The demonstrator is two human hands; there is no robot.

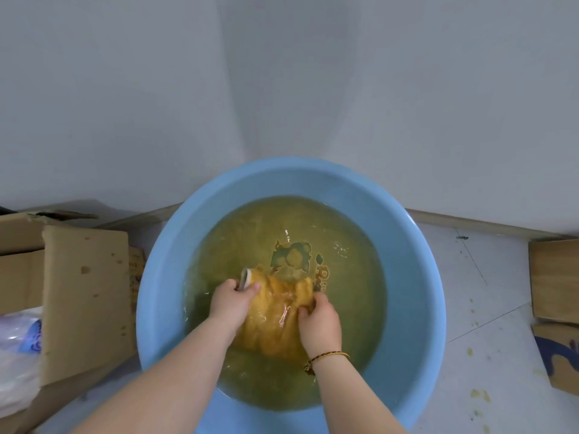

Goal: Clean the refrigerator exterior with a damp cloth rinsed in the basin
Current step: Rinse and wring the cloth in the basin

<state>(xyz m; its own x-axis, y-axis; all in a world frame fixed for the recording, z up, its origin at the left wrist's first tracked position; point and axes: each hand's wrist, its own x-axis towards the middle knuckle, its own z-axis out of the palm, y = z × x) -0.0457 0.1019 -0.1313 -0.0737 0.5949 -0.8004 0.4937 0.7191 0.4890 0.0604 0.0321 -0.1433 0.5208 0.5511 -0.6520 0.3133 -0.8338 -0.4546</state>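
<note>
Head view, looking straight down.

Blue basin point(163, 277) sits on the pale floor point(488, 296), its far rim against a white upright surface point(282, 89). It holds murky yellow-green water point(250, 227), rippled, with glints near the middle.

Orange cloth point(275, 314): inside the basin, centre to near side, bunched and wet, partly at the water surface. A white tab point(246, 278) sticks out at its upper left corner.

2 hands are on the cloth.
- Left hand point(232, 303): fingers curled round the cloth's left end, thumb lying by the white tab. Grasping.
- Right hand point(321, 322): fingers clenched into the cloth's right edge, gathering folds. Grasping. A red-and-gold braided bracelet point(329, 357) is on this wrist.
Both forearms are bare and reach in over the near rim.

Surroundings:
- An open cardboard box point(81, 292) is just left of the basin, flap spotted, with a clear plastic bag point(15, 355) inside.
- 2 stacked cardboard pieces point(554, 277) stand at the right edge, apart from the basin.
- Yellow drip spots point(477, 394) mark the floor at lower right.
</note>
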